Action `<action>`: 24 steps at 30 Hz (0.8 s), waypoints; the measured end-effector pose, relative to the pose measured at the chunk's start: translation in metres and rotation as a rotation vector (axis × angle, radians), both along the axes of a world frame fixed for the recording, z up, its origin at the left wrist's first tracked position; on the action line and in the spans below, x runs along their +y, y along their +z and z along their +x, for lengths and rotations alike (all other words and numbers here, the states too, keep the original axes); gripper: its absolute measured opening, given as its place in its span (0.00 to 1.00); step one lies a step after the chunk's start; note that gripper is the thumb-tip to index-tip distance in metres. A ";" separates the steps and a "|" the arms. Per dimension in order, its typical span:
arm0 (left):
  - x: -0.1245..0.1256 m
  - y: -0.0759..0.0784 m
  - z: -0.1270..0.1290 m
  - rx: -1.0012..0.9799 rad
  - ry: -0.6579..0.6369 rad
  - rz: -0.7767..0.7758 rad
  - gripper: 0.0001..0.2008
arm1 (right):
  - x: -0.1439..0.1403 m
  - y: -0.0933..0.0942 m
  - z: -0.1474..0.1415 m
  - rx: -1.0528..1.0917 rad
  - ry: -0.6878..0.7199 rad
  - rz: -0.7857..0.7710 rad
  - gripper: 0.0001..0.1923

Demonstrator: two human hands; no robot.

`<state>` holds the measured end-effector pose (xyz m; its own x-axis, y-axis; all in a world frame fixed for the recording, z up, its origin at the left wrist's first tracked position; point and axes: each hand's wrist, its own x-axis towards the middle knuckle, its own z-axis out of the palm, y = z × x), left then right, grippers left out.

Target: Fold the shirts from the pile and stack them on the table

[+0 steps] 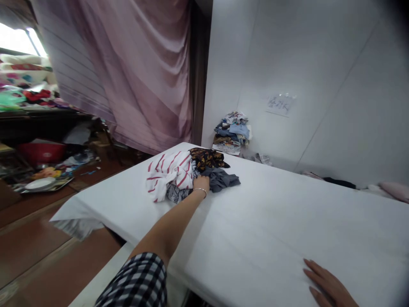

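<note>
- Clothes heap (187, 172) lies on white bed sheet (271, 221), far-left part, near the corner; red-striped white top (168, 172), patterned dark piece (207, 157), grey garment (222, 179) all tangled tog.
- Left hand (201, 183) reaches out w/ arm stretched, fingers buried in the heap betw. striped top & grey piece; likely closing on cloth, but grip itself is hidden, can't tell.
- Right hand (326, 283) rests flat on sheet, fingers spread, holding nothing, well apart from heap.
- Handling, judged: light, soft, floppy, not fragile; pieces prob. drag each other. Best hold: bunch a thick fold, not a loose edge.
</note>
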<state>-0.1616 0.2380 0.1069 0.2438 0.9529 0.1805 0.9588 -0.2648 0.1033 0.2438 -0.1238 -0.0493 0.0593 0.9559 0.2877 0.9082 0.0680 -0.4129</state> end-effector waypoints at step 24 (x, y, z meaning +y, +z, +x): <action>-0.238 -0.053 0.094 -0.540 -0.831 -0.058 0.14 | 0.003 0.071 -0.043 0.272 -0.117 -0.086 0.32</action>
